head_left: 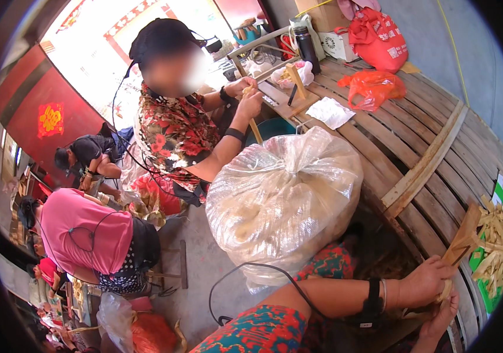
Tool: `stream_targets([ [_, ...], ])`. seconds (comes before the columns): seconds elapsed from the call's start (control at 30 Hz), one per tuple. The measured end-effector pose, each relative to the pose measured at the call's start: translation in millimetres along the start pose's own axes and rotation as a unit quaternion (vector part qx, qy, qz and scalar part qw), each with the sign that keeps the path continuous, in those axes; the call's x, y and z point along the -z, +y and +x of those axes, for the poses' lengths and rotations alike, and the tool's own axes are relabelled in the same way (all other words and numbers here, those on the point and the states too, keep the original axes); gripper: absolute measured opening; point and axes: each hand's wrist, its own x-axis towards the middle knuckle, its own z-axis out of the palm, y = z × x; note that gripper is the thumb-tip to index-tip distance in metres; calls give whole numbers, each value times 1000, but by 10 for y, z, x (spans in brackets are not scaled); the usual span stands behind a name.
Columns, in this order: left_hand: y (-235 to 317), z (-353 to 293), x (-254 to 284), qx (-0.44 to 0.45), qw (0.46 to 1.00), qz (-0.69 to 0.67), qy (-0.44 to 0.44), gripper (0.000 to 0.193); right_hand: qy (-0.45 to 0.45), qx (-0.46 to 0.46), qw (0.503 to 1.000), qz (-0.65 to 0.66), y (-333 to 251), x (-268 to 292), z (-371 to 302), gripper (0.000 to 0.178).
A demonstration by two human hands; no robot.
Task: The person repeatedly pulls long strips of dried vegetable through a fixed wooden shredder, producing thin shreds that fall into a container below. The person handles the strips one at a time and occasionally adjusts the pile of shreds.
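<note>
At the lower right, my left hand (425,283) and my right hand (441,316) come together at the table's edge, both with bent fingers. Pinched between them is a small pale tan strip (445,290), partly covered by the fingers; its exact kind does not show. A slanted wooden post (463,235) rises right beside my left fingers. Beyond it, a heap of similar pale, dry-looking strips (495,247) lies on a bright green tray (491,300). My left wrist wears a black band (373,297).
A big tied translucent sack (284,194) stands left of the slatted table (407,153). Across from me a person (178,129) works a pale piece by a second wooden post (296,81). A red plastic bag (374,89) and a dark bottle (307,50) sit farther back.
</note>
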Motion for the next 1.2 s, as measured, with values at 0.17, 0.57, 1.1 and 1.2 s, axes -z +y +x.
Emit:
stream_targets([
  [0.17, -97, -73, 108, 96, 960, -7, -263, 13, 16, 178, 937, -301, -198, -155, -108, 26],
  [0.57, -32, 316, 447, 365, 823, -397, -177, 9, -231, -234, 944, -30, -610, -269, -111, 47],
  [1.1, -61, 337, 364, 598, 682, -385, -169, 10, -63, -144, 983, -92, -543, -167, -33, 21],
  [1.2, -194, 265, 198, 573, 727, -355, -130, 10, 1, -5, 995, -102, -467, -97, 125, 17],
])
